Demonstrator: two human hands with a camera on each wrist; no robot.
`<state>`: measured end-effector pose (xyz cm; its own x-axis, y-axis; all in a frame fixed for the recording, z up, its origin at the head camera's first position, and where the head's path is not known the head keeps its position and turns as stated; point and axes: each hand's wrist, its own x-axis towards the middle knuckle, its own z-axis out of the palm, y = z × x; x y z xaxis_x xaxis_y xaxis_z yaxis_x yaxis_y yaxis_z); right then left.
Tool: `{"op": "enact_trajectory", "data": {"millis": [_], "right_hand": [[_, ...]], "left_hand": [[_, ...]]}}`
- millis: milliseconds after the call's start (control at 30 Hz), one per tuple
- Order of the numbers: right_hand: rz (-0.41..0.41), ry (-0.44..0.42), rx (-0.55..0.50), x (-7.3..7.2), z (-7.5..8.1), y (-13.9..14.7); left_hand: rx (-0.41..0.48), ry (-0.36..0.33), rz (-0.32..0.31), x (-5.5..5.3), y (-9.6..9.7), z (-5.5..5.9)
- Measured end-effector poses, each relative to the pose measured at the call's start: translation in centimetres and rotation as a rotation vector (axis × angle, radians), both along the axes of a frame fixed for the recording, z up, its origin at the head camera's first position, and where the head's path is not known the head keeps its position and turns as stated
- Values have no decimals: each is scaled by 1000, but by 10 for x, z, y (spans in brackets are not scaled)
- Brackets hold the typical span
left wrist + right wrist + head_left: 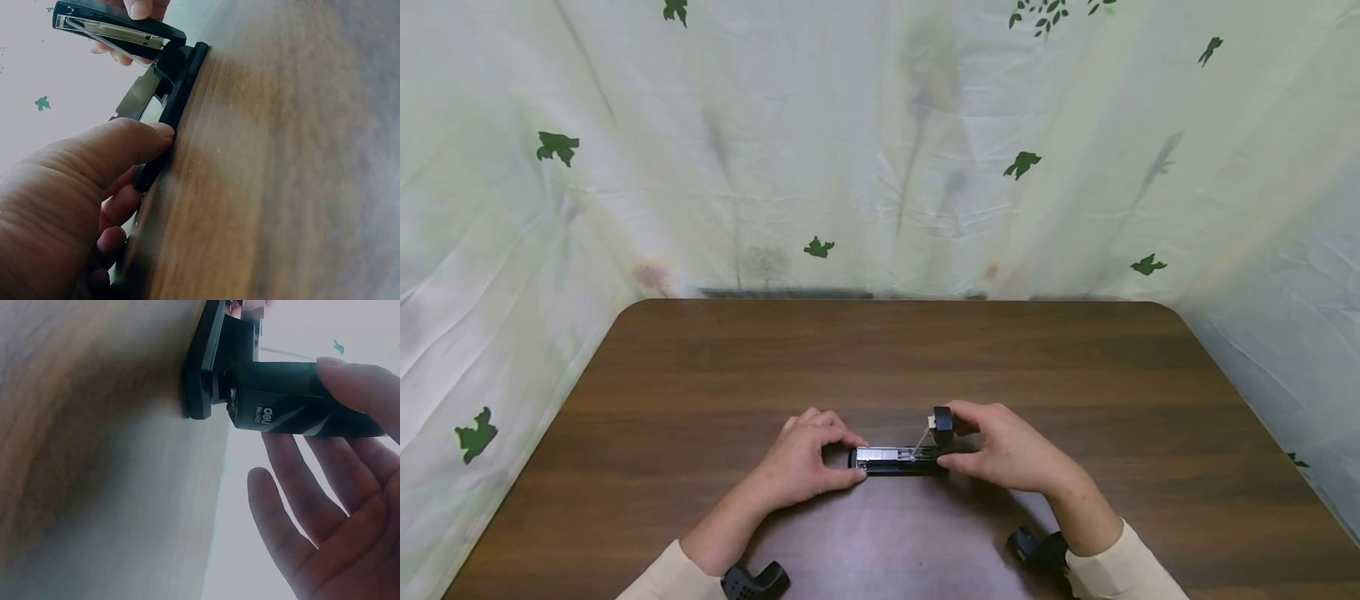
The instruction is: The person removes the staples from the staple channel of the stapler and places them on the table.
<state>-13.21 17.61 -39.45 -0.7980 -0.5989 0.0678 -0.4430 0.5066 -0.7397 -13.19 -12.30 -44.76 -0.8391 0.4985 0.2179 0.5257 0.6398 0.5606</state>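
Observation:
A black stapler point(898, 469) lies opened up on the table, its base flat and its top arm point(287, 403) swung up steeply from the hinge at the right. My left hand point(805, 458) pinches the base's left end between thumb and fingers. Farther right, my right hand point(1011, 450) grips the raised top arm, thumb on one side and fingers on the other. Along the base runs the silver staple channel point(876, 454). A thin spring point(284, 354) stretches between the channel and the arm. White "deli" lettering shows on the arm in the right wrist view.
The brown wooden table point(880, 350) has rounded far corners. Behind it and at both sides hangs a pale curtain point(865, 150) with green leaf shapes. Black wrist-worn devices show below the left wrist and beside the right wrist, near the table's front.

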Motion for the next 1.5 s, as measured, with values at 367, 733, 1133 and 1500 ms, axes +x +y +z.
{"op": "enact_trajectory", "data": {"millis": [367,733,1133,1500], "right_hand": [[16,-36,23,2,1,1],[22,-47,-13,5,12,4],[19,-62,15,-2,8,18],[-16,-104,31,-1,11,29]], "left_hand": [[9,-14,10,2,0,-3],[23,-16,8,1,0,-5],[9,-13,5,0,1,-4],[12,3,6,1,0,-2]]}}
